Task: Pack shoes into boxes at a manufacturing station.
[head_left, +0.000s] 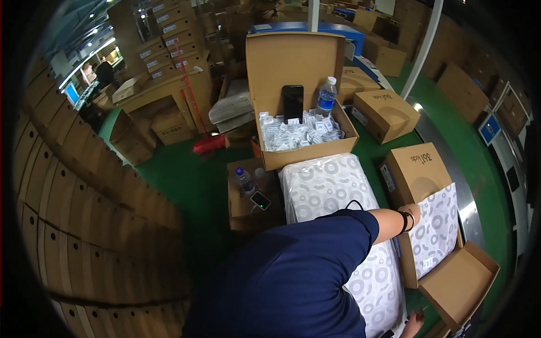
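Note:
My left arm, in a navy sleeve (338,231), reaches right across a stack of patterned wrapping paper (324,183). My left hand (413,213), with a dark band at the wrist, is closed at the upper left edge of a white sheet of wrapping paper (437,225) with grey rings; its fingertips are mostly hidden. The sheet stands up out of an open cardboard shoebox (410,265), whose lid (462,284) is folded out to the right. My right hand (413,325) is low at the bottom edge, fingers apart, beside the paper stack. Nothing shows clearly in it.
Closed shoeboxes (420,169) stand along a metal-edged conveyor (465,197). An open carton (304,155) holds small white packets, a phone (292,104) and a water bottle (327,97). Another bottle (244,181) and device (261,200) sit on a lower box. Stacked boxes (84,253) line the left.

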The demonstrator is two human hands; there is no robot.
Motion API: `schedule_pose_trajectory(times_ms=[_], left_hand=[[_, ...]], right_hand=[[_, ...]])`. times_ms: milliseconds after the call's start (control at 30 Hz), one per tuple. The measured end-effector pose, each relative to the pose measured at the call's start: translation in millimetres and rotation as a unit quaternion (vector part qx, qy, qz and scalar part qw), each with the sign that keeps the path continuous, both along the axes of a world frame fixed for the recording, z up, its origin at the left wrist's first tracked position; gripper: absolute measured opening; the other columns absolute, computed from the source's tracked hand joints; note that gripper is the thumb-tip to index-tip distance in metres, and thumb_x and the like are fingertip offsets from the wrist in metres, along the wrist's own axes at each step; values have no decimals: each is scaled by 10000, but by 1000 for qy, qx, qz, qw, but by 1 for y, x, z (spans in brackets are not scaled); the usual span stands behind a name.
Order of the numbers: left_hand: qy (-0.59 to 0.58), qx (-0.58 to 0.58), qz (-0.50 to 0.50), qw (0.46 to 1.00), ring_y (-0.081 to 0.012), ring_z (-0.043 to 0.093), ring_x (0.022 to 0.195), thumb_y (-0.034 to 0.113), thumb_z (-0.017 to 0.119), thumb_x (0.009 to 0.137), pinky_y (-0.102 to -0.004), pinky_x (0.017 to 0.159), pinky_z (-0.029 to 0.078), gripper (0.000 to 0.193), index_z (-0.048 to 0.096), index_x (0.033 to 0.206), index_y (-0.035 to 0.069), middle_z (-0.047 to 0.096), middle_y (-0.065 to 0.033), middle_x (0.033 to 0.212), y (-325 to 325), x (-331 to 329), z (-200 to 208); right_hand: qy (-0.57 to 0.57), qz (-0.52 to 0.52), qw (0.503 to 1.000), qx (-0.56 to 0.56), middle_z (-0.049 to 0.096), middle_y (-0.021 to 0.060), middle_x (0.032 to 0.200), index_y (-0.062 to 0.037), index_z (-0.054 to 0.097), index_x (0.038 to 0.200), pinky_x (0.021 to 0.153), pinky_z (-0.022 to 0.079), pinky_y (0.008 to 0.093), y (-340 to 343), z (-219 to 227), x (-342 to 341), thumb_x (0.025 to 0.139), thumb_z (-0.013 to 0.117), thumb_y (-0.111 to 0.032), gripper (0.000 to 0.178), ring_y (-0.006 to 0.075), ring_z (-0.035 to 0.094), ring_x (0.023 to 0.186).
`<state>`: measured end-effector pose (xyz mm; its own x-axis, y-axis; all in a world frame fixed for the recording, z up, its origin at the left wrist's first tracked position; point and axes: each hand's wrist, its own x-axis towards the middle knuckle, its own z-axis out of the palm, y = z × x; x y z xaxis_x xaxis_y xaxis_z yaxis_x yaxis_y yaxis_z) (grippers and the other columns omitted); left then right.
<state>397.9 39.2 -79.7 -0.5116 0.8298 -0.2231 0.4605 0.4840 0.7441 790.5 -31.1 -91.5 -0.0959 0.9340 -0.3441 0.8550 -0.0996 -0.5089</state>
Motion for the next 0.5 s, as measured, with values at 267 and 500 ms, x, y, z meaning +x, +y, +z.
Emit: schedule_pose_trajectory(times_ms=[267, 500], left_hand=[[-59, 12, 140, 988, -287, 590, 879, 268, 571, 772, -380, 750, 465, 234, 612, 877, 63, 605, -168, 911, -2, -5, -28], [-88, 55, -53, 993, -329, 587, 820, 303, 527, 718, -384, 727, 447, 347, 616, 856, -2, 597, -216, 864, -4, 15, -31]], right_hand=[[395, 0, 902, 173, 531, 127, 975, 32, 451, 1116, 687, 451, 275, 41, -31, -45, 811, 549, -123, 356, 171, 532, 830], [157, 164, 912, 343, 240, 171, 1376, -87, 313, 1313, 953, 332, 373, 21, -11, -84, 646, 607, 3, 734, 308, 309, 1232]])
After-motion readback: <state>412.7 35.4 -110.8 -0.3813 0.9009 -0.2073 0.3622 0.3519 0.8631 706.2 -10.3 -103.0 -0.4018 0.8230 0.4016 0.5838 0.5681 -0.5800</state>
